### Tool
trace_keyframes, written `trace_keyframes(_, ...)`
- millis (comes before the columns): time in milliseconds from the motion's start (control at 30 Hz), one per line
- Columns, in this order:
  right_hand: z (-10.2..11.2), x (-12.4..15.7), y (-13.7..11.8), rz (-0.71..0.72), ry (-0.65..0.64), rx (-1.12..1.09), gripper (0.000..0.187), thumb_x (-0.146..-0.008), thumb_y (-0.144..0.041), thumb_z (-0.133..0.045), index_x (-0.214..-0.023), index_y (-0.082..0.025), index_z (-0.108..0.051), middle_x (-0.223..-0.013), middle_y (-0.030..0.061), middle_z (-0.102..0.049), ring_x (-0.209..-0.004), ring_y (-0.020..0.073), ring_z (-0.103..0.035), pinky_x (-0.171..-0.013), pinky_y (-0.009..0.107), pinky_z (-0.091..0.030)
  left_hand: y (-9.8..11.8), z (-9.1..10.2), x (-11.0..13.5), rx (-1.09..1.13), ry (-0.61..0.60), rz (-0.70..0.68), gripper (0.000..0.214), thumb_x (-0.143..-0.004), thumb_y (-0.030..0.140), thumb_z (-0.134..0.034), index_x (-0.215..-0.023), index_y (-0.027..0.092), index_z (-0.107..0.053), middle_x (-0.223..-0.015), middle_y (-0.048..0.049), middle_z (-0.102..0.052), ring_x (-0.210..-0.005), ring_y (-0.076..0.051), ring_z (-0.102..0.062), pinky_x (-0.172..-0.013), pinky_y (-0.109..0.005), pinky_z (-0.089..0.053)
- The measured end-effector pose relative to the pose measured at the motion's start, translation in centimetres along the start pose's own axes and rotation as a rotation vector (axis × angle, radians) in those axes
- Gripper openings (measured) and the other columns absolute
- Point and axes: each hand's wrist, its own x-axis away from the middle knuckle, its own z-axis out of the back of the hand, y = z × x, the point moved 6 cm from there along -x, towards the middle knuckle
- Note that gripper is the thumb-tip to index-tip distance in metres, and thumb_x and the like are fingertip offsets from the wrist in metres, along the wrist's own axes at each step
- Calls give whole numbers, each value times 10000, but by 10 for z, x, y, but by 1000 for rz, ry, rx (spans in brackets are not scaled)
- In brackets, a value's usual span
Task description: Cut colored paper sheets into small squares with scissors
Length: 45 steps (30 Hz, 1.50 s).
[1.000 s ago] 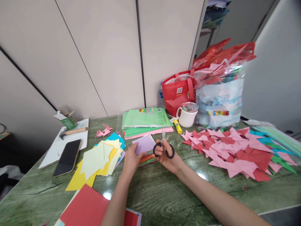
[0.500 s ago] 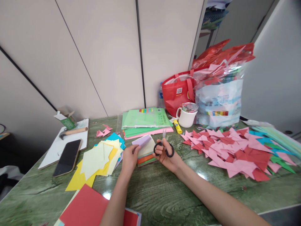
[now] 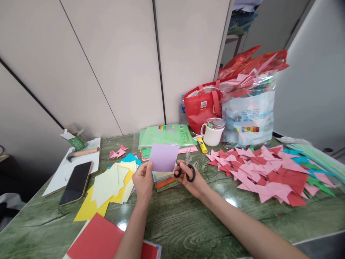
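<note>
Left hand (image 3: 143,179) pinches the purple sheet (image 3: 164,157) by its left edge, right hand (image 3: 196,182) grips scissors (image 3: 187,158), tabletop (image 3: 172,219) gap between forearms (image 3: 135,221).

You're indoors at a paper-craft spot; can't tell if home or office rm. Green wood-grain table (image 3: 175,223) in front of you, pale wall panels (image 3: 129,64) w/ dark seams behind it. Craft signs near you: scissors (image 3: 187,156), purple sheet (image 3: 164,157), glue stick (image 3: 202,145), pile of folded paper pcs (image 3: 265,172). Everyday stuff too, e.g. white mug (image 3: 212,136), phone (image 3: 76,182), red bag (image 3: 201,113).
</note>
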Motion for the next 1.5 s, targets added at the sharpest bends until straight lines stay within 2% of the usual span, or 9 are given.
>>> trace_keyframes(200,6,4,-13,270,158,353,367,-585,-262,-733,-883,-196,-530,-825,26,-653,-769,156,-590,-747,310,-438,-8,-3,-1,432,34,233,235,-604,352,-643,-647,128,-583,-615,20,-536,-549,-88,-480,-500,-230,-454)
trace_keyframes(367,5,6,-12,253,152,400,396,-553,-258,-748,-887,-190,-547,-722,12,-647,-643,153,-596,-646,297,-456,-12,-8,-1,352,-51,273,284,-621,370,-626,-743,114,-609,-679,0,-566,-573,-90,-506,-486,-224,-473)
trace_keyframes(533,9,8,-17,306,207,389,355,-561,-246,-745,-861,-193,-562,-669,-8,-625,-593,132,-566,-572,253,-432,-10,-11,0,172,-121,162,488,-675,367,-587,-1115,170,-513,-985,-73,-609,-792,-157,-582,-620,-288,-514)
trace_keyframes(800,9,8,-23,351,239,394,309,-563,-257,-739,-809,-194,-563,-639,-30,-590,-562,110,-519,-545,229,-396,-7,-34,10,164,-407,154,590,-567,235,-693,-1129,172,-524,-1202,-110,-520,-1058,-218,-508,-857,-329,-436)
trace_keyframes(1000,4,9,-23,370,204,469,289,-573,-250,-730,-790,-197,-546,-643,-28,-568,-576,113,-499,-543,227,-375,-17,-29,7,236,-327,259,458,-669,313,-608,-1090,142,-546,-1024,-86,-624,-881,-187,-597,-785,-353,-479)
trace_keyframes(1100,3,8,-23,384,185,496,286,-574,-256,-728,-783,-200,-541,-632,-32,-541,-585,119,-487,-553,231,-371,-18,-18,2,365,-174,310,348,-654,317,-628,-942,125,-600,-922,-72,-646,-793,-162,-610,-714,-310,-498)
trace_keyframes(1300,6,8,-23,383,222,494,238,-614,-273,-692,-779,-204,-536,-633,-37,-488,-580,117,-447,-558,232,-355,-18,-7,-3,486,-5,396,382,-654,285,-631,-997,142,-541,-1017,-109,-599,-739,-153,-608,-621,-297,-513)
trace_keyframes(1400,8,9,-24,410,239,485,227,-640,-288,-667,-805,-208,-533,-656,-35,-470,-591,118,-434,-554,227,-341,-18,-1,-3,370,52,327,616,-641,253,-644,-1193,190,-380,-1119,-133,-542,-846,-183,-597,-673,-326,-510)
trace_keyframes(1500,8,11,-27,476,252,485,220,-669,-296,-639,-835,-203,-529,-688,-27,-460,-612,120,-424,-565,223,-337,-2,7,-2,72,126,59,811,-652,200,-622,-1312,243,-152,-1301,-148,-369,-1104,-217,-470,-871,-360,-419)
